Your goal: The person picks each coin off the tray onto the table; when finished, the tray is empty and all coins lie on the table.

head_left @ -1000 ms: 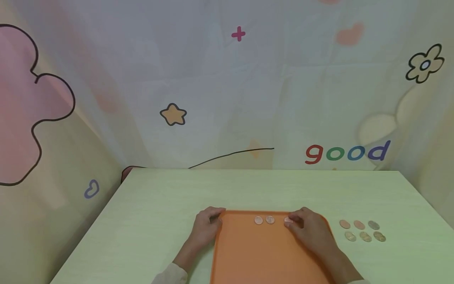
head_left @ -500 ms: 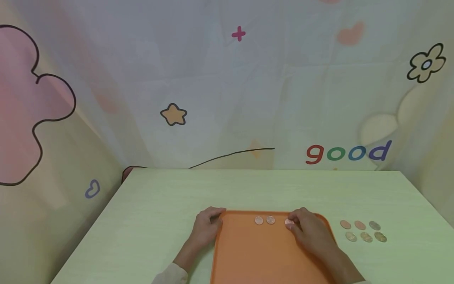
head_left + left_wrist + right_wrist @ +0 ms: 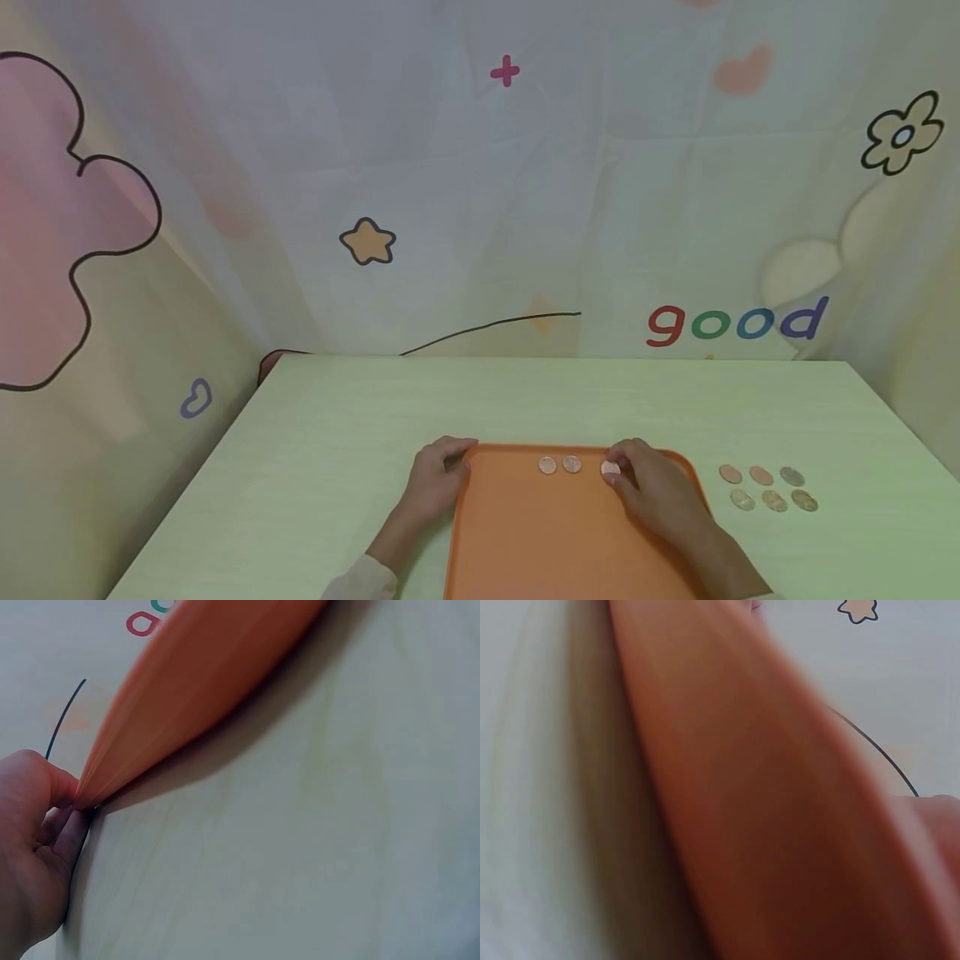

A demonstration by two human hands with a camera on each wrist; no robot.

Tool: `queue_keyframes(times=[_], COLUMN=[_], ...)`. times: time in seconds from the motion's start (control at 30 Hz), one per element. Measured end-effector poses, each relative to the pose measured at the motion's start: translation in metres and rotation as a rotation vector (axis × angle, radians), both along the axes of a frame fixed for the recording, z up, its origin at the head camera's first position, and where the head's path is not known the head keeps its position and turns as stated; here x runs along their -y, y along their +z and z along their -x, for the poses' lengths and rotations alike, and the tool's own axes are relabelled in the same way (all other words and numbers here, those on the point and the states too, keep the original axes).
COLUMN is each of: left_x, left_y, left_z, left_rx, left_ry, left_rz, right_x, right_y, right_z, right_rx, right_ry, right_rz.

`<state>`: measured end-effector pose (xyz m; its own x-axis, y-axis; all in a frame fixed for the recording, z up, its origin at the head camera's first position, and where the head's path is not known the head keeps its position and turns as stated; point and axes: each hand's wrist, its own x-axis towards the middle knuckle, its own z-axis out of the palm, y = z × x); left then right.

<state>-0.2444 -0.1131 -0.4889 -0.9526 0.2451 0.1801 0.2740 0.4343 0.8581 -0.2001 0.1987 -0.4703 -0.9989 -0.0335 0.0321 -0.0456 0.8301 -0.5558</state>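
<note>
My left hand (image 3: pixel 435 479) grips the far left corner of an orange tray (image 3: pixel 555 542), with thumb and fingers at its rim. In the left wrist view that pinch shows at the corner of the tray's outer wall (image 3: pixel 180 690). Over the tray's far right part, my right hand (image 3: pixel 663 492) holds a round coin (image 3: pixel 610 469) between thumb and index finger, close to the tray's surface. Left of it, a copper-coloured coin (image 3: pixel 547 465) and a similar second coin (image 3: pixel 572 464) lie side by side near the far rim. In the right wrist view the tray's side hides most of the hand.
To the tray's right, several coins lie on the pale green table (image 3: pixel 360 417) in two rows: copper-coloured coins (image 3: pixel 761 475) and a grey coin (image 3: pixel 792 477) behind, yellowish coins (image 3: pixel 774 501) in front. A printed curtain (image 3: pixel 465 183) hangs behind the table.
My right fingertips have shifted slightly, so more of the pinched coin shows. The left hand, the tray and the other coins stay in place.
</note>
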Motion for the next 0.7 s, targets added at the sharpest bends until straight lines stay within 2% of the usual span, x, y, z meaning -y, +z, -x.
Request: queue_keyframes(times=[0.2,0.37,0.7], left_x=[-0.0003,-0.0004,0.0014], left_y=[0.0009,0.0011,-0.0010], left_z=[-0.0011,-0.0013,-0.0010], left_rx=[-0.002,-0.006,0.006], left_ry=[0.005,0.014,-0.005], left_rz=[0.008,0.013,-0.003], right_x=[0.0006,-0.0008,-0.0037], right_y=[0.0002,0.0006,-0.0005], right_z=[0.0025,0.0013,0.0011], right_rx=[0.015,-0.023,-0.048], right_ry=[0.040,0.079,0.121], right_rz=[-0.013,-0.015,0.052])
